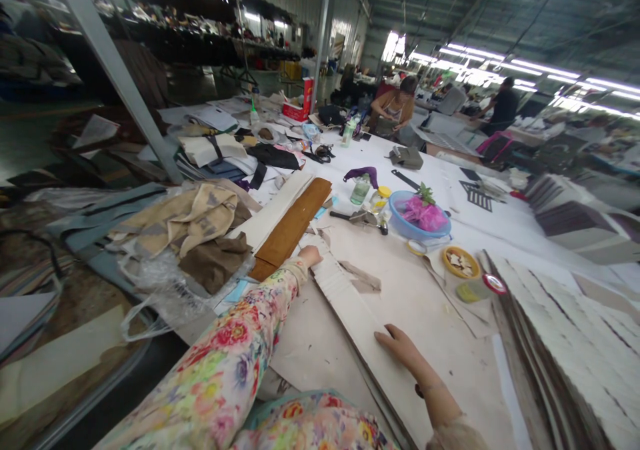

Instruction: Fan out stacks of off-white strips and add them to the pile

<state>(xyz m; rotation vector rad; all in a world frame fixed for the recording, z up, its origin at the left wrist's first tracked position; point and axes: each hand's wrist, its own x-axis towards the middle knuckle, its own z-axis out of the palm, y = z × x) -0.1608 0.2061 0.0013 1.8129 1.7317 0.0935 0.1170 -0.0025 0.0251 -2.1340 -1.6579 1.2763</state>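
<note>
A long white strip [357, 313], apparently layered at its left edge, lies lengthwise on the table in front of me. At its far end, my left hand [311, 255] is closed over the edge, fingers together and partly hidden. My right hand [403, 350] rests on the strip's right side nearer to me, with fingers stretched out and the thumb apart. A brown folded strip of material [293, 227] lies just beyond my left hand, beside a white strip. Right of the far end is a small beige scrap [360, 277].
Stacked sheets with frayed white tops [565, 343] border the right side. A blue basket [400, 227] with a pink bag, a yellow bowl [460, 253] and a lidded jar [475, 290] stand beyond. Crumpled fabric [185, 217] lies left, near a metal post [120, 77]. A person [393, 107] sits across.
</note>
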